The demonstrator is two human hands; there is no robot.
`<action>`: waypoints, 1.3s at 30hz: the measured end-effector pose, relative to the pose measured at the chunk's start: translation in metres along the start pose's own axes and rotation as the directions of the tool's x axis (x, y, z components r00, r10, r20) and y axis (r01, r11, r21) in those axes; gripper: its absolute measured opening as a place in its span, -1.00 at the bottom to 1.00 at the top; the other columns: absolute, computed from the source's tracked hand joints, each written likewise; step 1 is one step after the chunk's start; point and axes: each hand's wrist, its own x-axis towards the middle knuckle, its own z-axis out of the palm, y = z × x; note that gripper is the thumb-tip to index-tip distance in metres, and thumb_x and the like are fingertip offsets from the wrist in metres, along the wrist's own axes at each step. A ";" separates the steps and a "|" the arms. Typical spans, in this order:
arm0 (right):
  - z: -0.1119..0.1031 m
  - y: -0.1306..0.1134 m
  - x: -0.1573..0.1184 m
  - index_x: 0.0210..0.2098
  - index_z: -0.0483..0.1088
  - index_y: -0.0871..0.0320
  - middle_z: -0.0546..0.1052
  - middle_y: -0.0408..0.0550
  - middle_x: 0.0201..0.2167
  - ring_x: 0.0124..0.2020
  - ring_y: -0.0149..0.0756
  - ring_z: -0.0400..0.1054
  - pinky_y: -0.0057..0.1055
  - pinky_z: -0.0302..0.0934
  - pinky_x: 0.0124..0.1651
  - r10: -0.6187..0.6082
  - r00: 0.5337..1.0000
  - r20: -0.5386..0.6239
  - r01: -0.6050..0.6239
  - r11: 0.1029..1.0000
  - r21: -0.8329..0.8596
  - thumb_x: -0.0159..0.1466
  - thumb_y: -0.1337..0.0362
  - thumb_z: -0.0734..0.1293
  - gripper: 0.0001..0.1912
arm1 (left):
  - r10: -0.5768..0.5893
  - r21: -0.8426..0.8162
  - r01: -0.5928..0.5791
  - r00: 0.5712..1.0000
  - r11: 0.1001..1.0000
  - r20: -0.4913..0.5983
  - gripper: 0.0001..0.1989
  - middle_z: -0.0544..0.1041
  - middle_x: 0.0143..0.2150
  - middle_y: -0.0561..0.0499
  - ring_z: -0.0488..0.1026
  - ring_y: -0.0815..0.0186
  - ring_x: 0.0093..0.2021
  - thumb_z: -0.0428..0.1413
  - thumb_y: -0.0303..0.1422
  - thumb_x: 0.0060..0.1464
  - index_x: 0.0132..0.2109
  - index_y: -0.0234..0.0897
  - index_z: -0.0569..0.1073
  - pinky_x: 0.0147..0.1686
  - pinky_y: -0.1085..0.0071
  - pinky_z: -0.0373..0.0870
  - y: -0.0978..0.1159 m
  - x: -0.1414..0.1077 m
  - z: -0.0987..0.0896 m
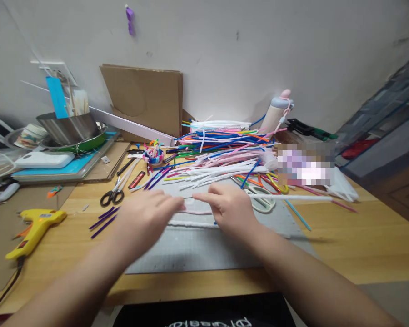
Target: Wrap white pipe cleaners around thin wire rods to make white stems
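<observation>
My right hand (231,210) grips a white pipe cleaner (293,197), whose long fuzzy length sticks out to the right above the grey cutting mat (170,261). Its index finger points left, towards the other hand. Opposite, my left hand (145,215) has its fingertips pinched together at the thin end of the same pipe cleaner, which shows in the small gap between the hands. Just below them runs a pale pink pipe cleaner (197,212), partly hidden by my fingers. A second white strand (191,224) with a blue end lies on the mat.
Behind the mat is a heap of coloured pipe cleaners (221,138). Black-handled scissors (112,197), purple pieces (104,225) and a yellow glue gun (37,227) lie left. White-handled scissors (264,202) sit right. Cardboard (143,100) leans on the wall, near a bottle (274,116).
</observation>
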 end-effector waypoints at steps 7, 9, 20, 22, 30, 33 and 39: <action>-0.016 -0.010 -0.001 -0.07 0.45 0.02 0.43 -0.13 -0.40 -0.37 -0.41 0.30 -0.47 0.14 -0.30 -0.122 0.992 -0.037 0.124 0.873 0.472 0.31 0.43 0.13 -0.65 | -0.044 -0.115 0.046 0.999 0.992 0.020 -0.75 0.48 -0.56 0.07 0.38 0.38 -0.53 -0.04 -0.34 0.19 -0.33 -0.26 0.51 -0.46 0.46 0.20 -0.042 -0.002 0.020; -0.014 -0.012 -0.002 -0.04 0.43 0.03 0.43 -0.12 -0.38 -0.35 -0.40 0.30 -0.46 0.15 -0.29 -0.067 0.994 -0.088 0.101 0.877 0.470 0.30 0.43 0.14 -0.65 | 0.007 -0.147 -0.002 0.999 0.989 0.038 -0.74 0.45 -0.59 0.07 0.35 0.38 -0.56 -0.05 -0.38 0.19 -0.38 -0.24 0.49 -0.51 0.46 0.15 -0.019 -0.012 0.037; -0.005 -0.007 0.001 -0.18 0.50 -0.01 0.42 -0.12 -0.47 -0.43 -0.34 0.24 -0.38 0.00 -0.37 -0.168 0.984 0.060 0.162 0.983 0.088 0.23 0.46 0.18 -0.65 | 0.020 -0.018 -0.020 1.000 1.000 -0.022 -0.85 0.50 -0.46 0.08 0.36 0.33 -0.39 -0.01 -0.43 0.18 -0.27 -0.20 0.46 -0.32 0.34 0.14 -0.014 0.002 -0.013; -0.010 -0.009 0.001 -0.17 0.49 0.03 0.41 -0.12 -0.47 -0.43 -0.37 0.25 -0.40 0.03 -0.36 -0.226 0.974 0.022 0.215 0.947 0.239 0.26 0.45 0.15 -0.66 | -0.037 -0.015 0.038 0.999 0.999 0.004 -0.85 0.53 -0.40 0.07 0.39 0.32 -0.35 0.00 -0.39 0.17 -0.27 -0.22 0.47 -0.29 0.34 0.17 -0.031 0.006 -0.011; -0.005 -0.009 -0.002 -0.11 0.47 0.05 0.44 -0.08 -0.41 -0.35 -0.32 0.27 -0.40 0.06 -0.31 0.042 0.995 -0.088 -0.031 0.992 0.125 0.26 0.45 0.17 -0.67 | -0.076 -0.103 0.091 0.987 0.990 0.139 -0.71 0.40 -0.61 0.06 0.33 0.32 -0.53 -0.04 -0.35 0.18 -0.47 -0.28 0.42 -0.42 0.37 0.22 0.029 -0.015 0.041; -0.002 -0.006 -0.002 -0.15 0.49 0.00 0.43 -0.09 -0.45 -0.39 -0.30 0.24 -0.38 0.00 -0.34 -0.006 1.000 0.007 0.006 0.999 -0.042 0.21 0.46 0.20 -0.66 | 0.015 -0.087 -0.011 0.999 0.996 0.046 -0.75 0.45 -0.54 0.05 0.34 0.33 -0.50 -0.05 -0.37 0.19 -0.40 -0.28 0.44 -0.41 0.36 0.18 0.029 -0.007 0.016; -0.017 -0.010 0.001 -0.16 0.49 0.07 0.41 -0.11 -0.45 -0.42 -0.36 0.27 -0.41 0.07 -0.34 -0.162 0.987 -0.006 0.157 0.942 0.295 0.26 0.46 0.15 -0.67 | -0.016 -0.087 0.008 0.996 0.996 -0.090 -0.82 0.49 -0.53 0.11 0.39 0.36 -0.43 0.02 -0.33 0.15 -0.37 -0.22 0.47 -0.28 0.37 0.18 -0.038 0.017 -0.013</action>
